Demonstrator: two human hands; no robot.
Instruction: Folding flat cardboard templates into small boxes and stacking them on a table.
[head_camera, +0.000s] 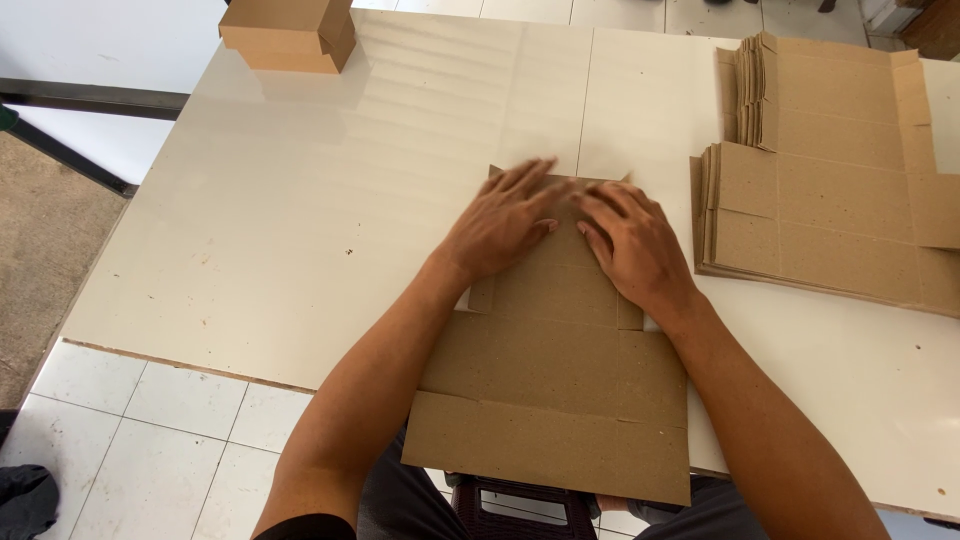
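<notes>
White counter (300, 230) lets the flat cardboard box blank (555, 390), overhanging its edge, slip under the flat-pressing left hand (497, 222) and right hand (632, 245), skewing the fold

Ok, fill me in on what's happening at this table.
A person presses both palms onto a flat brown cardboard box blank lying on the white table. The left hand and right hand lie side by side on its far end. A stack of flat blanks lies to the right; folded boxes sit at the far left corner.
</notes>
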